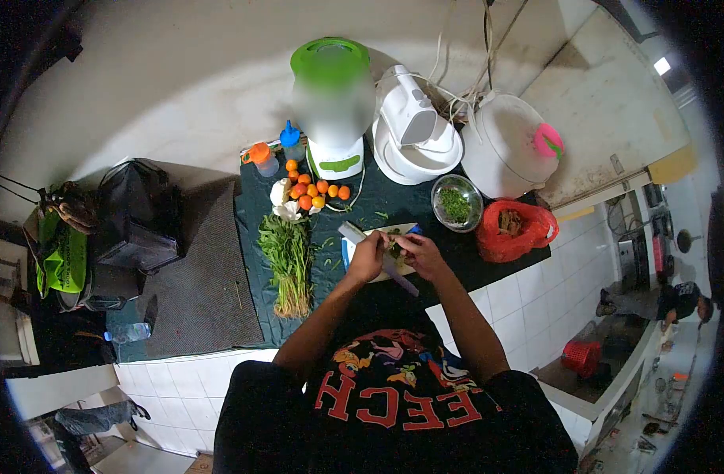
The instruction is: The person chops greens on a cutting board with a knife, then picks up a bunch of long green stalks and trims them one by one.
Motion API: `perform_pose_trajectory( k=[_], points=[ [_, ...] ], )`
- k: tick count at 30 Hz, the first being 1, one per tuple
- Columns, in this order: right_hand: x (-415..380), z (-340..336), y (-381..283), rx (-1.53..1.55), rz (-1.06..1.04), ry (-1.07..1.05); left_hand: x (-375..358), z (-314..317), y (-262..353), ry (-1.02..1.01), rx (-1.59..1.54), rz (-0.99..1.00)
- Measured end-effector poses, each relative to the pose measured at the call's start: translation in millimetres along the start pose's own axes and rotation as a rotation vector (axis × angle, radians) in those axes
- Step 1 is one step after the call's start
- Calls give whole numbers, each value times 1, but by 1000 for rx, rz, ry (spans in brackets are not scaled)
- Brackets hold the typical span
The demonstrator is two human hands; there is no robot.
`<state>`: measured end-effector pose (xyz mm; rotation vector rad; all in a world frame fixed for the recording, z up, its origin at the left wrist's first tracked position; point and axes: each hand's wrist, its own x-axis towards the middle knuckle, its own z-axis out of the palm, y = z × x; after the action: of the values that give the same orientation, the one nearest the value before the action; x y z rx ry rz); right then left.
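**Greens under the knife**

Where the dark tabletop (393,207) carries a pale cutting board (348,251), the left hand (367,257) grips a knife (352,231), fingers curled tight round it. The right hand (421,254) pinches small dark green leaves (394,247) over the board. A long, leafy herb bundle (288,265) lies just left.

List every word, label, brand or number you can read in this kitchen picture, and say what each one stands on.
"ECH": large red letters on the person's black T-shirt, seen upside down; the start of the word is cut off by a fold.
"CH": further red letters on the left of the same shirt, only partly legible.
Blender with green lid: its body is blurred, nothing readable.
White mixer, white pot, red bag: no legible text.
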<state>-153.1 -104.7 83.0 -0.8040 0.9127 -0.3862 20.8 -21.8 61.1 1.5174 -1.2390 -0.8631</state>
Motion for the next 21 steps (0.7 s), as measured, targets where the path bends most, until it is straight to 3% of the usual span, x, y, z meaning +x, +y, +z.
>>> perform_pose_trajectory(
  k=[2,4,5,7,9,12,14,21],
  points=[
    [2,-3,3,-10,-9,-16,0,-1,2,-58,-6,-66],
    [4,-3,7,-351,-259,-41,-1,-2,4,-47,1,-43],
    [4,-5,9,-350,-259,-40,-2,-2,5,-37,8,-20],
    [-7,8,-4,-116,-54,80,-2,1,0,-48,-28,-49],
    [-1,4,2,-137,-90,102,-2,5,-11,-58,-65,-79],
    [-2,5,1,-168,-161,152,-5,17,-43,-102,-267,-65],
    [-5,6,-2,-177,-194,182,-9,23,-56,-145,-775,-226],
    [-2,5,-2,-532,-418,181,-12,4,-41,-93,-761,-373]
  ],
)
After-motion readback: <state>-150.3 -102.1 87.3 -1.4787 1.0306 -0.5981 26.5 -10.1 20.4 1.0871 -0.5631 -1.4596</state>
